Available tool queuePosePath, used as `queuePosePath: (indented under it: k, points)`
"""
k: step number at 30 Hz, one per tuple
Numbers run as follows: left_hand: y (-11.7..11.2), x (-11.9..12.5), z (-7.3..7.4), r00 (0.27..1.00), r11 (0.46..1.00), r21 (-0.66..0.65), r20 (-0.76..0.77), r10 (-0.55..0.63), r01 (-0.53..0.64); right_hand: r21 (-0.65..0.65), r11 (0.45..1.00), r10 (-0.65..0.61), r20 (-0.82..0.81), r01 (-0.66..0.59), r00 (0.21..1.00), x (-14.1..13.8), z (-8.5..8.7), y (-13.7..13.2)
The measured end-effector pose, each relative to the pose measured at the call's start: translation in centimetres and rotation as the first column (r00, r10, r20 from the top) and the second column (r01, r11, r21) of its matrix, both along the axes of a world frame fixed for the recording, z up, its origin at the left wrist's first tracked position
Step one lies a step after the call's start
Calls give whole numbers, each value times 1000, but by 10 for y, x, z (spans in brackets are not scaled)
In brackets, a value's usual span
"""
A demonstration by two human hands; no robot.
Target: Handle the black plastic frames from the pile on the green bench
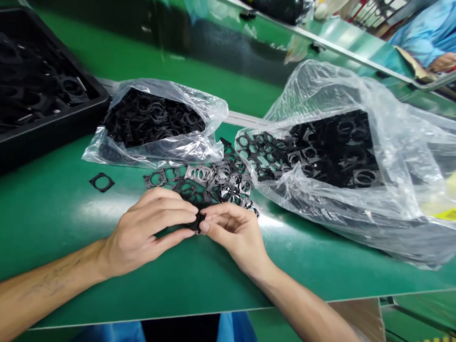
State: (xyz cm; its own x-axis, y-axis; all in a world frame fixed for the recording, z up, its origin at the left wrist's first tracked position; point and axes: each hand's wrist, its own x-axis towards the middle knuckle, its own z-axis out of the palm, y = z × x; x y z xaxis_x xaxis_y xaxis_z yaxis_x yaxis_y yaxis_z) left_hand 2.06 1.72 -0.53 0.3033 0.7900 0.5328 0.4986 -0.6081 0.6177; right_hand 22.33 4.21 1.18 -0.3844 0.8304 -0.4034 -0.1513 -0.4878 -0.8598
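My left hand [151,228] and my right hand [235,231] meet over the green table, their fingertips pinching a small black part [198,222] between them. Fingers cover most of that part, so its full shape is hidden. Just beyond my hands lies a loose pile of black square frames with round openings [201,175]. One single black frame [101,190] rests flat on the table, left of the pile and apart from it.
A black bin [84,106] full of dark parts stands at the left. Behind the pile is an open clear bag [215,110] of black rings. A larger clear bag [391,196] spills frames at the right. Across the divider, another person's hand [444,61] shows.
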Motion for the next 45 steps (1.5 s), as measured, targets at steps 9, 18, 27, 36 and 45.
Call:
queuePosePath:
  k: [9, 18, 27, 36, 45]
  points:
    - [-2, 0, -1, 997, 998, 62, -73, 12, -8, 25, 1000, 4, 9, -4, 1000, 1, -1, 0]
    - [-7, -1, -4, 995, 995, 92, -93, 45, -36, 126, 992, 28, 48, -33, 998, 1, -1, -1]
    - [-7, -1, 2, 999, 999, -51, 34, 18, -16, 326, 943, 14, 170, -70, 985, 6, -1, -3]
    - [-5, -2, -3, 963, 956, -285, 269, 12, 68, 446, 890, 9, 182, -91, 983, 7, 1, -3]
    - [-5, -3, -2, 941, 940, -321, 339, 3, 113, 530, 836, 28, 219, -143, 975, 7, 0, -3]
